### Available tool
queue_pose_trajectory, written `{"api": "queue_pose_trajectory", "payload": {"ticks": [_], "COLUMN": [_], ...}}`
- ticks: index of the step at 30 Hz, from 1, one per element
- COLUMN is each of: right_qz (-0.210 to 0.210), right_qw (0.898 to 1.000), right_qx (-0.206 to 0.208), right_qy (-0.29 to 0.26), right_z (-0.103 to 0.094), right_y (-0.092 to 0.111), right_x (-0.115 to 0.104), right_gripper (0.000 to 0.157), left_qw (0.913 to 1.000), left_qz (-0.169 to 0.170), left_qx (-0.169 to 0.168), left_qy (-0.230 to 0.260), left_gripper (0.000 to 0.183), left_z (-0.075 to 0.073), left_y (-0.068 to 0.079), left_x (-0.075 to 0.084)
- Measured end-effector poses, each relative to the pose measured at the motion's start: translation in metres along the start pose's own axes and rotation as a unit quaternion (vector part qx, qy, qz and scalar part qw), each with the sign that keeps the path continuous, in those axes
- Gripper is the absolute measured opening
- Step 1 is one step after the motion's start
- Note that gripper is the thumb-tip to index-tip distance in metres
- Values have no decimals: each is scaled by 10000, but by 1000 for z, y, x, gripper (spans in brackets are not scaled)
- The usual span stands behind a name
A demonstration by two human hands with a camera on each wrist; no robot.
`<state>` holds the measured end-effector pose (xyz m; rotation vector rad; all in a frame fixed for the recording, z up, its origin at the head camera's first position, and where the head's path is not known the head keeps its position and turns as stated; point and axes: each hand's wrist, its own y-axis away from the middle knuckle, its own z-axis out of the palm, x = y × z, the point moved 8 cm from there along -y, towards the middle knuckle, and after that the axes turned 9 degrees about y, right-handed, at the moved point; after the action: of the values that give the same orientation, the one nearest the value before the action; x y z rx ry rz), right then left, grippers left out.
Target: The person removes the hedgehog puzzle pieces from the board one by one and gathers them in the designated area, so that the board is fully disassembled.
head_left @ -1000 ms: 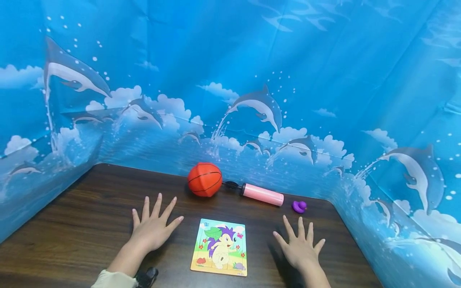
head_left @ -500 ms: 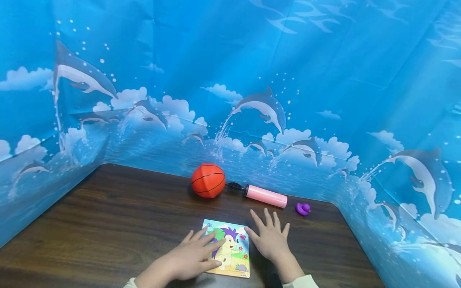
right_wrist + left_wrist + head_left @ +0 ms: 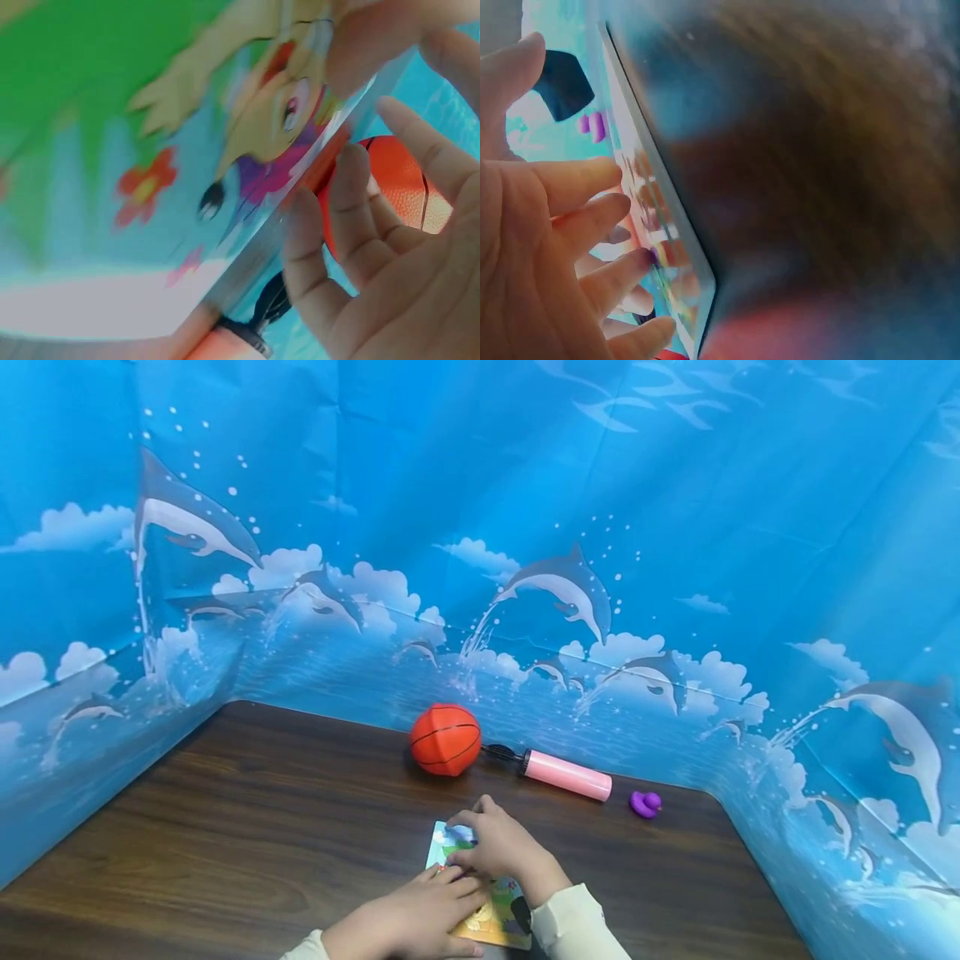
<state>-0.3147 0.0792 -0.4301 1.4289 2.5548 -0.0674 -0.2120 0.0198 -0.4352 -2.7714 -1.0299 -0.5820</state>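
A jigsaw puzzle board (image 3: 495,927) with a cartoon hedgehog lies flat on the dark wooden table, partly covered by both hands. Spread over its left part is my left hand (image 3: 423,914); in the left wrist view that hand's fingers (image 3: 604,217) reach to the puzzle's face. Above the upper part of the board my right hand (image 3: 501,845) bends its fingers downward. The right wrist view has its thumb and fingers (image 3: 304,232) close over the printed picture (image 3: 142,187), with a visible gap among them. Whether a loose piece lies under the right fingertips is hidden.
Behind the hands sits an orange-red toy basketball (image 3: 446,740). To its right lie a pink hand pump (image 3: 567,775) with a black end and a purple rubber duck (image 3: 645,804). A blue dolphin-print curtain (image 3: 360,652) borders the table (image 3: 225,827).
Both hands came in from the sides of the puzzle to lie over it. The right hand crossed left onto its upper part and bent its fingers. The view shifted slightly.
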Motion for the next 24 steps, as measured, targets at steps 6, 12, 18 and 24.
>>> {"api": "queue_pose_trajectory", "payload": {"ticks": [6, 12, 18, 24], "right_qz": [331, 496, 555, 572], "right_qw": [9978, 9955, 9920, 9732], "right_qx": [-330, -285, -20, 491], "right_qy": [-470, -759, -1132, -2174], "right_z": [9, 6, 0, -6], "right_y": [-8, -11, -9, -8], "right_x": [3, 0, -2, 6], "right_gripper": [44, 40, 38, 17], "left_qw": [9998, 9994, 9992, 9986], "left_qz": [-197, -303, -291, -498], "left_qx": [-64, -151, -111, -154], "left_qy": [30, -16, -257, -108], "left_gripper": [75, 72, 70, 71], "left_z": [3, 2, 1, 2], "left_y": [-2, -4, -8, -8], "left_x": [-5, -5, -5, -9]}}
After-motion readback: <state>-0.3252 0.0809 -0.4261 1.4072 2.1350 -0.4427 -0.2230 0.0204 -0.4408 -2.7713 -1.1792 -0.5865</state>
